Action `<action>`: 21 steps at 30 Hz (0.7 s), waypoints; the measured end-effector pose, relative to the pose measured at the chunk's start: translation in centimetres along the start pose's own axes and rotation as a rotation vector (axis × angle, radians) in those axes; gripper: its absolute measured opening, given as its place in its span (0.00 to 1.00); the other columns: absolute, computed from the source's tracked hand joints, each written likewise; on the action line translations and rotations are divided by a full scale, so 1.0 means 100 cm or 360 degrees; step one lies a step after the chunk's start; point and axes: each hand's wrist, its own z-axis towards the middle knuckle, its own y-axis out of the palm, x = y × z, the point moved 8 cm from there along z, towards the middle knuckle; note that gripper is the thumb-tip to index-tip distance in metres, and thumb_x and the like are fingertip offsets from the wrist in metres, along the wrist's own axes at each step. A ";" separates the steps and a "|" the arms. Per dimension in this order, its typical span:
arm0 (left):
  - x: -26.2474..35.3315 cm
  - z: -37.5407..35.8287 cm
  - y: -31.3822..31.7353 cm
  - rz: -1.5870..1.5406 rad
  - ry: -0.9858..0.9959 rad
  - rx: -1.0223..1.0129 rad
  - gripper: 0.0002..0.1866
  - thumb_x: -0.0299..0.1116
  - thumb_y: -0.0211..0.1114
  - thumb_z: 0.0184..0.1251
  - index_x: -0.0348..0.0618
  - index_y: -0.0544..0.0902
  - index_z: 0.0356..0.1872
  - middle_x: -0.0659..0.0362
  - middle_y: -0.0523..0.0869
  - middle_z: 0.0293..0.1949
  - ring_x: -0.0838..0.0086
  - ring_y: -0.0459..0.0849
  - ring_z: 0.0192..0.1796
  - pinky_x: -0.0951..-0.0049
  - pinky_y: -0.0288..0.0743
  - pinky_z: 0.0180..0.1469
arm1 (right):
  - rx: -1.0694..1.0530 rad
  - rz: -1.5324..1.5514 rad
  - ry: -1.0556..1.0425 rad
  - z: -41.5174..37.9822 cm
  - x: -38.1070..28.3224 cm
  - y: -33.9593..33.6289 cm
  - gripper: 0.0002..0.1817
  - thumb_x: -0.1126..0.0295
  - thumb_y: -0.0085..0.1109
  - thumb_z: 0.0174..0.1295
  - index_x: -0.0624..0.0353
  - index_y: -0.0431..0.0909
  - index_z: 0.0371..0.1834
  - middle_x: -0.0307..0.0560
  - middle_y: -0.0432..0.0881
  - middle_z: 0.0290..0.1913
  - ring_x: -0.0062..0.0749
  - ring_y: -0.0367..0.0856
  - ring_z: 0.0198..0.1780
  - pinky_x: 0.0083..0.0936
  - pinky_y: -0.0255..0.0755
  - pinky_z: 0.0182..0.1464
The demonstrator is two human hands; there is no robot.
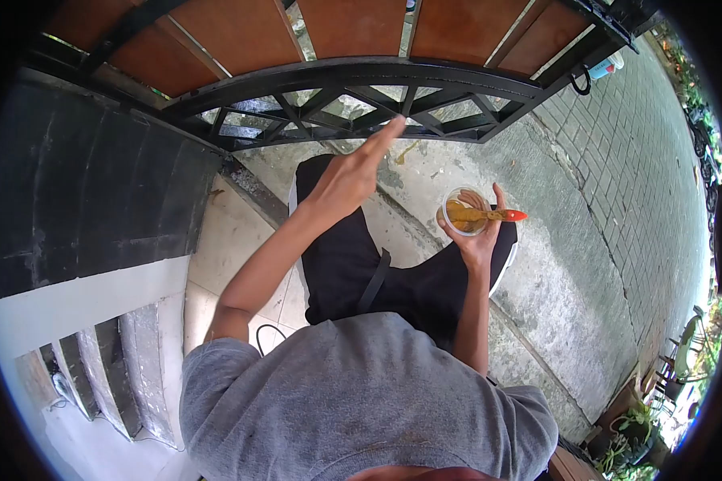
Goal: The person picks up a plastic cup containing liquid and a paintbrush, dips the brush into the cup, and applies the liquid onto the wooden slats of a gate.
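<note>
My left hand [346,181] reaches forward with its index finger stretched out, and the fingertip overlaps the lower lattice of the black metal gate [353,77] in this view. No object shows in that hand. On the right, my right hand [480,250] is wrapped round a clear plastic cup [448,207] above my knee. Yellow-brown paint coats the inside of the cup. A paintbrush [496,215] smeared with the same colour leans across the cup's rim, its red handle end sticking out to the right.
Brown panels [353,28] fill the gate's upper part. Below it lie a concrete floor [553,297] and grey paving [618,160]. A dark wall [96,176] stands on the left. Potted plants [634,433] are at the lower right, and a black cable [266,333] lies near my left elbow.
</note>
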 end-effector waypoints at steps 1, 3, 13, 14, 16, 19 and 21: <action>-0.017 -0.009 0.007 -0.0263 -0.0230 0.0010 0.40 0.12 0.47 0.65 0.50 0.49 0.77 0.46 0.67 0.72 0.59 0.88 0.49 0.64 0.84 0.50 | -0.0018 -0.0004 -0.0015 0.001 0.000 0.002 0.62 0.78 0.82 0.40 0.55 0.44 0.76 0.54 0.78 0.56 0.40 0.78 0.60 0.37 0.76 0.63; -0.042 -0.026 0.024 -0.0667 -0.0546 -0.0017 0.46 0.10 0.43 0.63 0.54 0.35 0.78 0.42 0.64 0.73 0.62 0.90 0.42 0.64 0.85 0.45 | -0.0040 0.0010 -0.0022 0.004 0.002 0.007 0.62 0.78 0.82 0.40 0.55 0.44 0.76 0.54 0.78 0.56 0.40 0.78 0.60 0.37 0.76 0.63; -0.092 -0.070 0.086 -0.1081 -0.0664 -0.0047 0.40 0.10 0.45 0.64 0.49 0.50 0.77 0.49 0.67 0.72 0.58 0.64 0.75 0.62 0.66 0.71 | -0.0086 0.0009 -0.0013 0.003 0.000 0.016 0.64 0.76 0.83 0.39 0.56 0.44 0.76 0.54 0.79 0.55 0.40 0.79 0.59 0.36 0.76 0.62; -0.087 -0.068 0.093 -0.1139 -0.0624 -0.0139 0.39 0.11 0.48 0.64 0.48 0.54 0.77 0.50 0.67 0.72 0.60 0.60 0.77 0.61 0.64 0.71 | -0.0084 0.0001 -0.0025 0.004 -0.002 0.017 0.64 0.76 0.84 0.38 0.56 0.43 0.76 0.54 0.79 0.55 0.39 0.79 0.59 0.35 0.76 0.62; -0.056 -0.054 0.104 -0.1136 -0.0531 -0.0447 0.38 0.14 0.56 0.62 0.47 0.59 0.75 0.50 0.68 0.72 0.61 0.65 0.74 0.60 0.65 0.70 | -0.0097 -0.0022 -0.0039 0.006 -0.012 0.019 0.64 0.75 0.84 0.38 0.57 0.44 0.75 0.54 0.80 0.54 0.38 0.79 0.59 0.34 0.76 0.62; -0.010 -0.026 0.113 -0.1150 -0.0358 -0.0541 0.40 0.23 0.72 0.52 0.41 0.66 0.69 0.50 0.75 0.65 0.63 0.74 0.68 0.62 0.69 0.67 | -0.0063 0.0028 -0.0042 0.013 -0.028 0.025 0.66 0.70 0.87 0.34 0.60 0.45 0.75 0.52 0.81 0.53 0.37 0.80 0.58 0.34 0.74 0.63; 0.011 -0.006 0.112 -0.1050 -0.0176 -0.0475 0.41 0.25 0.75 0.47 0.39 0.68 0.66 0.50 0.79 0.60 0.63 0.77 0.65 0.64 0.71 0.65 | -0.0061 0.0015 -0.0086 0.019 -0.039 0.030 0.67 0.69 0.88 0.32 0.61 0.45 0.75 0.51 0.80 0.54 0.36 0.80 0.57 0.34 0.73 0.63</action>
